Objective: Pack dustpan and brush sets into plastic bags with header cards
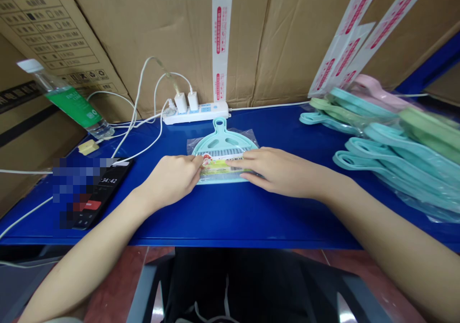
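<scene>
A light-blue mini dustpan and brush set (219, 143) lies flat on the blue table in a clear plastic bag, its looped handle pointing away from me. Across its near half runs a colourful printed label (224, 163), yellow and white with a red picture at the left. My left hand (177, 177) is closed at the label's left end, thumb and fingers pinched together. At the right end, my right hand (271, 169) has its fingers bent over the label and the dustpan's edge. The fingers cover both ends of the label.
Bagged dustpan sets (391, 160) in blue, green and pink are piled at the right. A power strip (196, 114) with plugged-in chargers stands at the back. To the left are a phone (104, 189), white cables and a tilted water bottle (77, 105). Cardboard boxes (179, 30) form the rear wall.
</scene>
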A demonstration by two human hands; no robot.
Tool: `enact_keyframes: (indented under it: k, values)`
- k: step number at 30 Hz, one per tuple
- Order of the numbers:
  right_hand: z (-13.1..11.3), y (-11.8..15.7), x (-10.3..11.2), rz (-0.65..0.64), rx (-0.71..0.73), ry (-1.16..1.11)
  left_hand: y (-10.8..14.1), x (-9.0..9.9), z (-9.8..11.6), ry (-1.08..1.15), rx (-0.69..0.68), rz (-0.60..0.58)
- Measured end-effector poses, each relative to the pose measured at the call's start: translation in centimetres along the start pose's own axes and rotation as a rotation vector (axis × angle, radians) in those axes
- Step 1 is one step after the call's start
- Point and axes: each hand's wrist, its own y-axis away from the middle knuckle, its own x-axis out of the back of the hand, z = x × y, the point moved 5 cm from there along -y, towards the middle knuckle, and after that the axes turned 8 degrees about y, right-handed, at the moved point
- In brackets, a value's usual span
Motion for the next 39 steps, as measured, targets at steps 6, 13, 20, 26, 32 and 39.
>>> enact_keyframes:
  k: [6, 13, 20, 26, 32, 39]
  values:
    - [-0.09, -0.09, -0.01, -0.034, -0.014, 0.025, 0.02, 0.03, 0.08, 0.011, 0.018, -0.025]
    - [0.03, 0.03, -0.12, -0.022, -0.013, 0.043, 0.03, 0.0, 0.08, 0.006, 0.023, -0.025]
    - [0.04, -0.01, -0.05, -0.037, -0.019, 0.034, -0.04, -0.07, 0.12, -0.014, 0.021, -0.046]
    - [-0.09, -0.13, 0.02, -0.089, -0.035, 0.015, -0.06, 0.04, 0.19, -0.017, 0.012, -0.034]
    - [-0.03, 0.03, 0.17, -0.039, -0.017, 0.018, -0.03, -0.04, 0.17, -0.017, 0.005, -0.035]
    - [0.09, 0.05, -0.03, -0.048, -0.021, 0.001, -0.02, -0.18, 0.24, -0.025, 0.013, -0.056]
